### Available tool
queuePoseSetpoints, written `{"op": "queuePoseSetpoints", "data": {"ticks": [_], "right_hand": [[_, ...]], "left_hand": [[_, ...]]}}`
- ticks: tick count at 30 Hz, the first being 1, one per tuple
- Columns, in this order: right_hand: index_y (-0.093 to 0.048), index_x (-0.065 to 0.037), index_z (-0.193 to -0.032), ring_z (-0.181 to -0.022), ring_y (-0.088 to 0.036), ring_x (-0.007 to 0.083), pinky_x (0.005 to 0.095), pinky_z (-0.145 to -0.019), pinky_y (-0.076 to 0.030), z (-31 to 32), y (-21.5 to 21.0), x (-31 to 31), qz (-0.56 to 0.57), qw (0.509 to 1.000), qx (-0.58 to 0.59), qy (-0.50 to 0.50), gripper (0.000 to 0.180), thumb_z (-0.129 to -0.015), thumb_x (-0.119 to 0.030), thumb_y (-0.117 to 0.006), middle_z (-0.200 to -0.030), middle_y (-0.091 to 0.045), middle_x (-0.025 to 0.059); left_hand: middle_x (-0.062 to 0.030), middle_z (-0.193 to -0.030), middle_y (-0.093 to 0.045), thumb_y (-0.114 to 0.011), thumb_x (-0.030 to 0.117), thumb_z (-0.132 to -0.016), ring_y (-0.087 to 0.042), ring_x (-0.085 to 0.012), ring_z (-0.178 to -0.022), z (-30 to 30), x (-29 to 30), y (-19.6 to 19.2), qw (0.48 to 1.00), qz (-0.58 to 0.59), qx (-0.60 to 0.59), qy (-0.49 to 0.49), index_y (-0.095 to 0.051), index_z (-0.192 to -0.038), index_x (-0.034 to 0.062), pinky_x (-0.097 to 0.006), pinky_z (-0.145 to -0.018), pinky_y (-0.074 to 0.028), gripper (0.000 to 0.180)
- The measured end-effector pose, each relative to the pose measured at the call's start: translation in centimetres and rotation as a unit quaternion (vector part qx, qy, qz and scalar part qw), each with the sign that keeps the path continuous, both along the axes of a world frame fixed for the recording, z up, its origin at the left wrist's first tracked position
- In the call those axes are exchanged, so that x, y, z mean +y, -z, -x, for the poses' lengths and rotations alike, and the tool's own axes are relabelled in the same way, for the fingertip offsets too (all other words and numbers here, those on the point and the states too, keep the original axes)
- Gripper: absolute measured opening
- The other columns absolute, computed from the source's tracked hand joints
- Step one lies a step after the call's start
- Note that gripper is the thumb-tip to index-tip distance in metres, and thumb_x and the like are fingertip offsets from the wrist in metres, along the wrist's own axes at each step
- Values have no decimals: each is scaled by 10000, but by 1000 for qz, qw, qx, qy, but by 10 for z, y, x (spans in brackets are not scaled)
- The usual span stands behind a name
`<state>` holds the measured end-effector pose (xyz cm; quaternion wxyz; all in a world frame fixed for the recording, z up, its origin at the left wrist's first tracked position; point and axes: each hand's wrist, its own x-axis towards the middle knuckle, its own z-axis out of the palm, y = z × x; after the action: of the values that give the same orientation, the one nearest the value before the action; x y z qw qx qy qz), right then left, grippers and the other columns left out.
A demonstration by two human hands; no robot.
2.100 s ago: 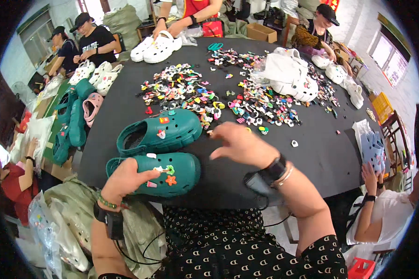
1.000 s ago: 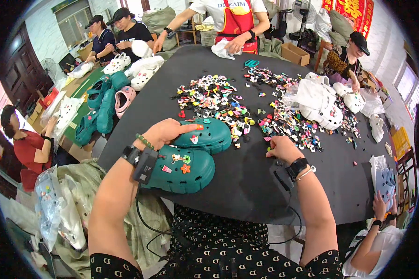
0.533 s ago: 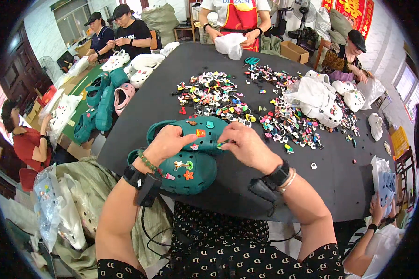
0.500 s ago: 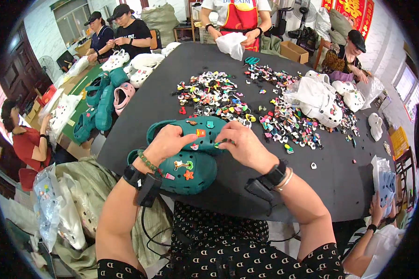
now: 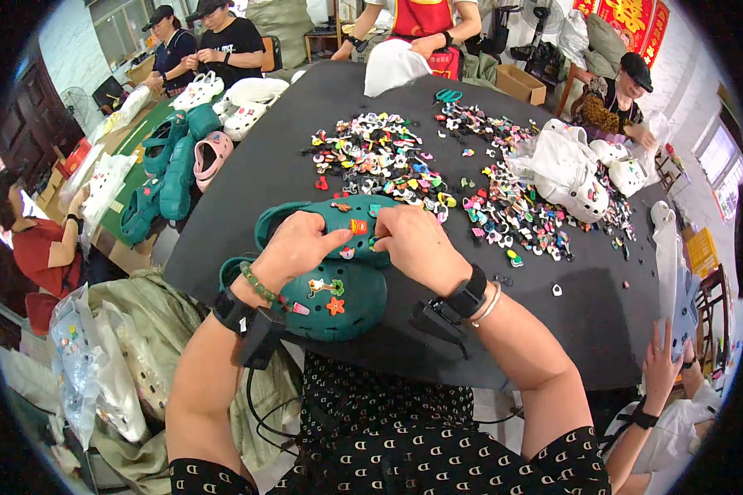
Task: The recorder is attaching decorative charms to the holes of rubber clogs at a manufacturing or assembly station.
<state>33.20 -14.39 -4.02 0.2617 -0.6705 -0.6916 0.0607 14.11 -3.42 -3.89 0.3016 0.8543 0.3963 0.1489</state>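
A dark green clog (image 5: pixel 359 208) lies on the table in front of me, its top dotted with small shoe charms, among them a red-and-yellow one (image 5: pixel 357 227). My left hand (image 5: pixel 300 247) grips its near side, thumb resting on the upper. The fingers of my right hand (image 5: pixel 421 247) are pinched at the toe holes around a small green charm (image 5: pixel 376 244), mostly hidden by the fingers. Nearer to me sits the matching green clog (image 5: pixel 362 299), bearing a palm tree charm (image 5: pixel 336 287) and an orange starfish charm (image 5: pixel 335 306).
Loose charms (image 5: pixel 371 153) cover the table's middle and right in heaps. White clogs (image 5: pixel 565 169) stand at the right, teal scissors (image 5: pixel 447 96) at the far edge. Green clogs (image 5: pixel 176 177) and a pink one (image 5: pixel 213 157) are at the left. Several co-workers surround the table.
My right hand has shifted slightly left and closer over the clog, bringing the green charm against its toe. The co-worker opposite has moved a white bag to the left.
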Motion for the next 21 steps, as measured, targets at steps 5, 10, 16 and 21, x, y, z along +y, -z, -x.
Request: {"op": "queuePoseSetpoints", "data": {"ticks": [5, 10, 16, 21], "right_hand": [[-467, -81, -1264, -1019, -610, 404, 423, -873, -504, -7, -5, 15, -10, 990, -110, 82, 823, -586, -227, -912, -1116, -603, 192], [-305, -76, -1408, -1097, -609, 399, 448, -907, -499, -25, -15, 32, 166, 986, 27, 15, 990, -632, -214, -904, -1250, -566, 293], [-303, -63, -1409, -924, -667, 384, 424, -791, -543, -23, -19, 37, 200, 979, 33, -31, 911, -691, -144, -857, -1184, -595, 271], [-292, -103, -1413, -1156, -539, 401, 450, -962, -478, -29, -11, 40, 224, 974, 36, -28, 988, -642, -237, -896, -1269, -480, 268]], "left_hand": [[-217, -523, -487, -722, 410, -808, -494, -307, -474, 0, 1, 5, 1000, -9, -20, 17, -540, -579, -66, -436, -510, -412, 558], [-223, -510, -472, -721, 397, -808, -472, -335, -463, 0, 0, 4, 999, -15, -8, 28, -528, -570, -64, -443, -507, -408, 554], [-211, -504, -472, -727, 382, -813, -465, -320, -452, -3, -4, -3, 999, -21, -1, 27, -523, -569, -67, -437, -497, -401, 550], [-188, -493, -470, -728, 384, -814, -453, -299, -446, -1, -4, 0, 1000, -8, -4, 21, -525, -574, -65, -427, -490, -397, 548]]}}
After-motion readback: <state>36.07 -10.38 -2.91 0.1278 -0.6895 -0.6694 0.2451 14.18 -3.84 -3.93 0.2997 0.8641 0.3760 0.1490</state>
